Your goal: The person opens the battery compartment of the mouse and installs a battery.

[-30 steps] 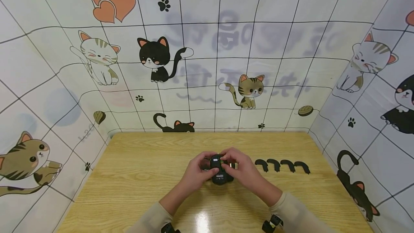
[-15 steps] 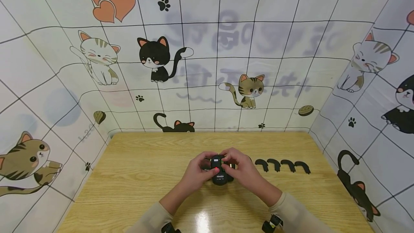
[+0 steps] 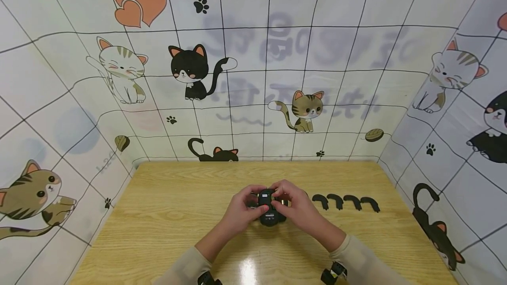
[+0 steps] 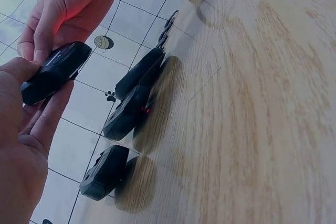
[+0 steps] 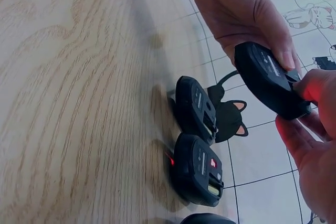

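Observation:
Both hands hold a black computer mouse (image 3: 269, 219) with its labelled underside up, above the middle of the wooden table. My left hand (image 3: 242, 209) grips it from the left, thumb lying across the underside. On the other side, my right hand (image 3: 296, 203) pinches the mouse, its thumb and forefinger at the opening in the underside. A small yellowish bit shows by those fingertips. Red light tints the fingers in both wrist views. Close by on the table, another upturned mouse (image 5: 197, 170) shows a yellowish battery in its slot and a red glow.
More black mice, including one mouse (image 5: 194, 106) and another mouse (image 4: 105, 172), rest on the table (image 3: 178, 223) around the hands. Several curved black covers (image 3: 351, 202) lie in a row to the right. A cat-patterned cloth (image 3: 253, 78) encloses the back and sides.
A red light has come on at the underside of the held mouse; one second ago none showed there. Both hands stay almost in place.

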`<state>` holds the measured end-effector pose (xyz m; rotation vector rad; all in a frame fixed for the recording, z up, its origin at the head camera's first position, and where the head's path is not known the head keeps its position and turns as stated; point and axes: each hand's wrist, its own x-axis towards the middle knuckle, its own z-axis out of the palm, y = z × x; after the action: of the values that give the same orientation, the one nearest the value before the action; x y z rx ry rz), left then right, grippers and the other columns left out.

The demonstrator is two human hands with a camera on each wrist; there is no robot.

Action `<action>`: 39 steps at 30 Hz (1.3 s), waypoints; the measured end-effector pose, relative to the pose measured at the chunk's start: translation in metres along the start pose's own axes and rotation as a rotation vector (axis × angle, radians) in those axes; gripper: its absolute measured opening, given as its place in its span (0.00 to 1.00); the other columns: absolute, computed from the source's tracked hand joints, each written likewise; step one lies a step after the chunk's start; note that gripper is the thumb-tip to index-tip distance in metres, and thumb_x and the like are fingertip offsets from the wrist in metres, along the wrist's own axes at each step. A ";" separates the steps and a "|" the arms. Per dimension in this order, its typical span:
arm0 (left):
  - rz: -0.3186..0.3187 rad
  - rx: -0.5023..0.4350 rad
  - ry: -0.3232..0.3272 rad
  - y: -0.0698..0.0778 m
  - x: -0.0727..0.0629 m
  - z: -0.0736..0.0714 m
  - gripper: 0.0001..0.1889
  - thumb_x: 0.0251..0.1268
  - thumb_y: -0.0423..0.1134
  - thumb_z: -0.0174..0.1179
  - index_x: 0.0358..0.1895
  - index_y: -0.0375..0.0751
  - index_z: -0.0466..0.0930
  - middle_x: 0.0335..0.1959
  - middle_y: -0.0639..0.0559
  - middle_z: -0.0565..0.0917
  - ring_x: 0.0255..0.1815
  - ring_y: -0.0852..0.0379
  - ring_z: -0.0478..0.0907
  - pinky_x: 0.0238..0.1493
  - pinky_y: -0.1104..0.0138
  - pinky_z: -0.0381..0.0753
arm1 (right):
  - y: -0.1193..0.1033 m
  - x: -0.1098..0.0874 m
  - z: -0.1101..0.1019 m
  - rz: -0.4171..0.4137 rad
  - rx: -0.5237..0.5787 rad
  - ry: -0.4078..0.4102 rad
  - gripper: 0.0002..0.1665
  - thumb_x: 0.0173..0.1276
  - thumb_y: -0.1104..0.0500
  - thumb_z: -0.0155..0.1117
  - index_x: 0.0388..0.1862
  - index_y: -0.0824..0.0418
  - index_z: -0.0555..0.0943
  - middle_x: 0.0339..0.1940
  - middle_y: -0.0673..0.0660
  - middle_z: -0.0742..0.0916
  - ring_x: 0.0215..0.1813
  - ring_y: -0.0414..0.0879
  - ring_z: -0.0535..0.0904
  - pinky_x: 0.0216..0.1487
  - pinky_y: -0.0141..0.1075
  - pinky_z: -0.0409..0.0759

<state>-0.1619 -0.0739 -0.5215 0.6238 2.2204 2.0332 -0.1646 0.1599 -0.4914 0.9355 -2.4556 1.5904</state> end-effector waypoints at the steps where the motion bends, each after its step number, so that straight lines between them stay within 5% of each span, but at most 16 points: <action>1: 0.001 0.004 0.001 0.000 0.000 0.000 0.24 0.74 0.33 0.75 0.69 0.41 0.82 0.60 0.43 0.85 0.53 0.45 0.86 0.46 0.65 0.91 | -0.001 0.000 0.000 0.003 -0.002 -0.001 0.12 0.78 0.69 0.72 0.47 0.55 0.80 0.62 0.56 0.86 0.58 0.50 0.87 0.60 0.50 0.88; 15: -0.004 0.026 -0.009 -0.002 0.000 -0.001 0.24 0.75 0.36 0.75 0.70 0.46 0.83 0.62 0.46 0.85 0.53 0.47 0.85 0.49 0.64 0.89 | -0.005 0.001 0.002 0.137 0.050 -0.007 0.15 0.80 0.68 0.70 0.58 0.57 0.78 0.57 0.55 0.87 0.56 0.51 0.86 0.60 0.44 0.86; 30: -0.045 0.060 -0.031 -0.003 0.000 -0.004 0.23 0.76 0.38 0.74 0.71 0.49 0.82 0.60 0.46 0.85 0.54 0.49 0.86 0.51 0.63 0.87 | -0.003 -0.001 0.002 0.144 0.047 -0.012 0.15 0.81 0.65 0.71 0.61 0.57 0.80 0.54 0.54 0.87 0.55 0.50 0.85 0.60 0.43 0.86; 39: -0.051 0.046 -0.035 -0.006 0.001 -0.005 0.24 0.76 0.39 0.74 0.71 0.50 0.82 0.62 0.47 0.85 0.55 0.50 0.86 0.51 0.63 0.87 | -0.002 -0.001 0.000 0.139 0.042 -0.021 0.21 0.78 0.65 0.74 0.66 0.59 0.81 0.54 0.55 0.87 0.55 0.53 0.85 0.60 0.50 0.87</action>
<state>-0.1662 -0.0788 -0.5261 0.5951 2.2455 1.9374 -0.1624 0.1602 -0.4902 0.8059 -2.5630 1.6880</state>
